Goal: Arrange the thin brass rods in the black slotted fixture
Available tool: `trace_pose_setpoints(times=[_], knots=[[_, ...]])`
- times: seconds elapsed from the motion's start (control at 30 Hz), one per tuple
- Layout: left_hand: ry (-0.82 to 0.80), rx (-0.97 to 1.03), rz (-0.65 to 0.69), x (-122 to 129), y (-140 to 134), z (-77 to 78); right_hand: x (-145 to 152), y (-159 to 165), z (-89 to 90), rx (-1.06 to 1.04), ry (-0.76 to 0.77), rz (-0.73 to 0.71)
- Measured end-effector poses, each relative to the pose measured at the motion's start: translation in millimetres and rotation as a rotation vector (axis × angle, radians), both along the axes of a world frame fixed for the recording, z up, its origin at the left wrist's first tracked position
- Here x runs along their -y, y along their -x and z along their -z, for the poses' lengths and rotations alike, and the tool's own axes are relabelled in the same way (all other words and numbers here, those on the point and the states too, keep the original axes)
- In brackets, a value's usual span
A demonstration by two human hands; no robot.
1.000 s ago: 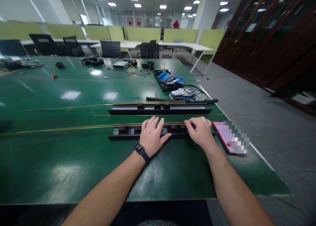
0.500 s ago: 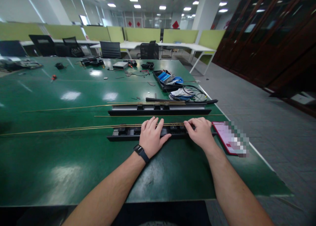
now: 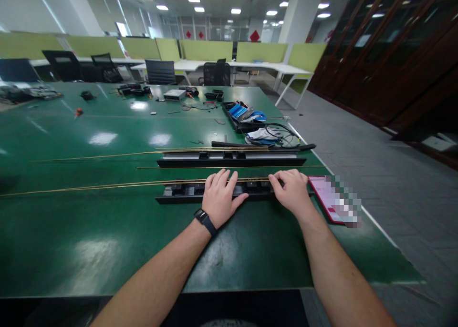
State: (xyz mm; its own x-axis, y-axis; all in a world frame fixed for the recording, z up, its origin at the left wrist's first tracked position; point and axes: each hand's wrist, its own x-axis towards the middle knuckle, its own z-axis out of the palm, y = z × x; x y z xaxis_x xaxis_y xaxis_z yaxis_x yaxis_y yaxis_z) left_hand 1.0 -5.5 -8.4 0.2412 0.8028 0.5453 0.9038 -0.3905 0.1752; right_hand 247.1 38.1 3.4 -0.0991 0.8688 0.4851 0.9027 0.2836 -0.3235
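Nearest me on the green table lies a long black channel (image 3: 179,200) with several dark blocks inside. Thin brass-coloured rods (image 3: 118,185) run along its top and reach far out to the left. My left hand (image 3: 220,196) rests flat across the channel and rods, fingers stretched out and thumb spread to the right. At the channel's right end, my right hand (image 3: 291,189) has thumb and index finger pinched together at the rods' ends. The exact contact there is partly hidden by the fingers. A dark watch (image 3: 204,219) is on my left wrist.
Behind lies a second black channel (image 3: 232,162) with rods on it, and a single rod (image 3: 150,168) between the two. A red-edged phone (image 3: 327,200) lies right of my right hand. Farther back are a black tray (image 3: 232,119), gloves (image 3: 265,135) and cables.
The fingertips of my right hand have shifted very slightly to the right along the rods. My left hand stays in the same place.
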Motion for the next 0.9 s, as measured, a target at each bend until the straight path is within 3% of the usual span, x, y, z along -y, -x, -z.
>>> trace_pose_setpoints(times=[0.9], knots=[[0.015,0.000,0.000,0.0,-0.3,-1.5,-0.7,2.0,2.4,-0.018,-0.004,-0.018]])
